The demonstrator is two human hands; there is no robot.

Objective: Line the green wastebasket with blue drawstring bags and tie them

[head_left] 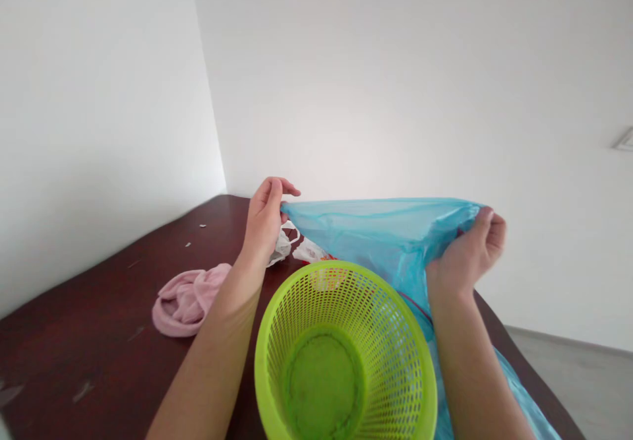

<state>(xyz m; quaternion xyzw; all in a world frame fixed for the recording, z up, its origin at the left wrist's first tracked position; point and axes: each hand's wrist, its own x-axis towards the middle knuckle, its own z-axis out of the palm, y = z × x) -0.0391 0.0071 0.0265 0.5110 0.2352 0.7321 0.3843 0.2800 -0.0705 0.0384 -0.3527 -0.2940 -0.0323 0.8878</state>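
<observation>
A thin blue plastic bag (pixel 376 225) is stretched between my two hands, above and behind a green mesh basket (pixel 264 361). My left hand (pixel 270 212) pinches one corner of the bag's edge, with some fingers extended. At the other end, my right hand (pixel 477 249) is closed on the gathered plastic. The bag hangs down behind the basket and along its right side, past my right forearm. The basket stands between my forearms, and only dirty marks show on its bottom.
A crumpled pink cloth (pixel 190 298) lies on the dark red-brown table (pixel 99 347) at left. White plastic bags (pixel 309 252) with red print sit behind the basket. Small white scraps (pixel 202 226) dot the tabletop. White walls (pixel 346 84) border the table's back and left.
</observation>
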